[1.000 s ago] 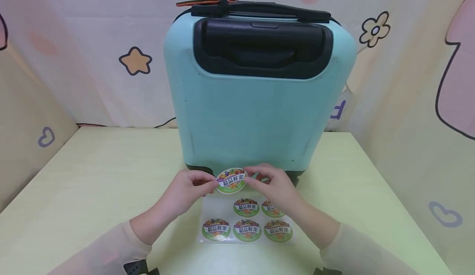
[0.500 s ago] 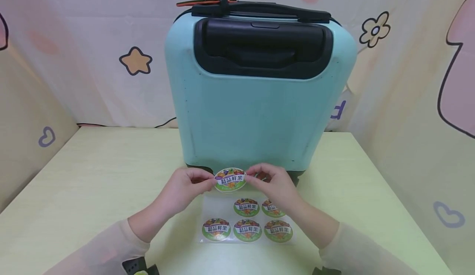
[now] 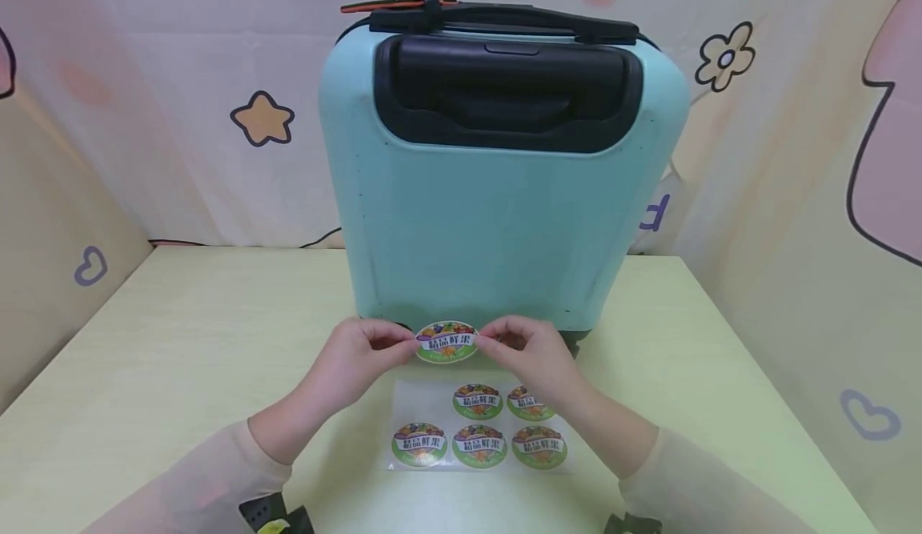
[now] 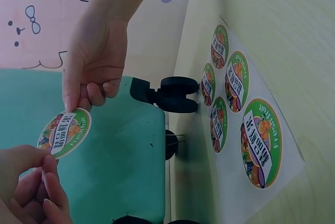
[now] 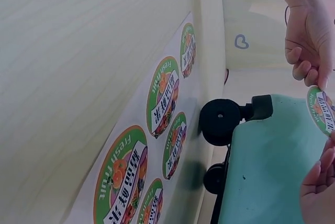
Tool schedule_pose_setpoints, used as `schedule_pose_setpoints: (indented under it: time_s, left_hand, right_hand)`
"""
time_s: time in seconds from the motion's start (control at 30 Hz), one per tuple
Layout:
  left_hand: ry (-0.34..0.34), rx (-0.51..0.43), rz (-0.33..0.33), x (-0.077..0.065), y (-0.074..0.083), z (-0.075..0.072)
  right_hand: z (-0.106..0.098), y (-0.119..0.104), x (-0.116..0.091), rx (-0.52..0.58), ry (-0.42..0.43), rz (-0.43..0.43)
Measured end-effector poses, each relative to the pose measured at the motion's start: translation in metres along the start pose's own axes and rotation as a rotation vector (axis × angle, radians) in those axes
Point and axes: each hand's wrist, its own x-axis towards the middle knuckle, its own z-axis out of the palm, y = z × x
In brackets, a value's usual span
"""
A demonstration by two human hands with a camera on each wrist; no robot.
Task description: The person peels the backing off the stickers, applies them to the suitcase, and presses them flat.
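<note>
An oval fruit sticker (image 3: 446, 343), with colourful fruit, a white lettered band and a green lower part, is held up between both hands. My left hand (image 3: 360, 362) pinches its left edge between thumb and fingers, and my right hand (image 3: 529, 358) pinches its right edge. Just behind stands a light teal suitcase (image 3: 490, 230); in the left wrist view the sticker (image 4: 65, 133) appears in front of its shell, and whether they touch I cannot tell. Below the hands a sticker sheet (image 3: 425, 402) lies flat, bearing several matching stickers, with its upper left spot bare.
The suitcase has a black handle recess (image 3: 507, 94), a black top strap (image 3: 519, 15) and black wheels (image 5: 220, 122). It stands upright on the pale table (image 3: 216, 318). Patterned cloth (image 3: 180, 118) hangs behind and at both sides.
Both hands have raised the sticker slightly and levelled it, away from the sheet and towards the lower part of the suitcase. The sheet and suitcase stay in place.
</note>
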Motion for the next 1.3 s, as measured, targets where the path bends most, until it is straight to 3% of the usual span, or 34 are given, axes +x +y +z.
schedule_pose_setpoints:
  time_s: [0.37, 0.5, 0.8, 1.1, 1.3]
  left_hand:
    - [0.013, -0.043, -0.074, 0.001, 0.002, -0.003]
    - [0.047, -0.064, -0.061, 0.001, 0.001, -0.009]
    - [0.225, -0.133, 0.05, -0.005, -0.004, -0.019]
    - [0.462, -0.258, 0.244, 0.002, -0.009, -0.022]
    - [0.529, -0.289, 0.327, 0.009, -0.01, -0.026]
  right_hand:
    - [0.001, -0.008, -0.001, -0.014, 0.032, -0.065]
    - [0.001, -0.013, 0.0, -0.004, 0.039, -0.102]
    - [-0.006, -0.024, 0.006, 0.065, 0.006, -0.137]
    - [-0.01, -0.036, 0.018, 0.136, -0.019, -0.181]
    - [-0.014, -0.048, 0.026, 0.17, -0.059, -0.182]
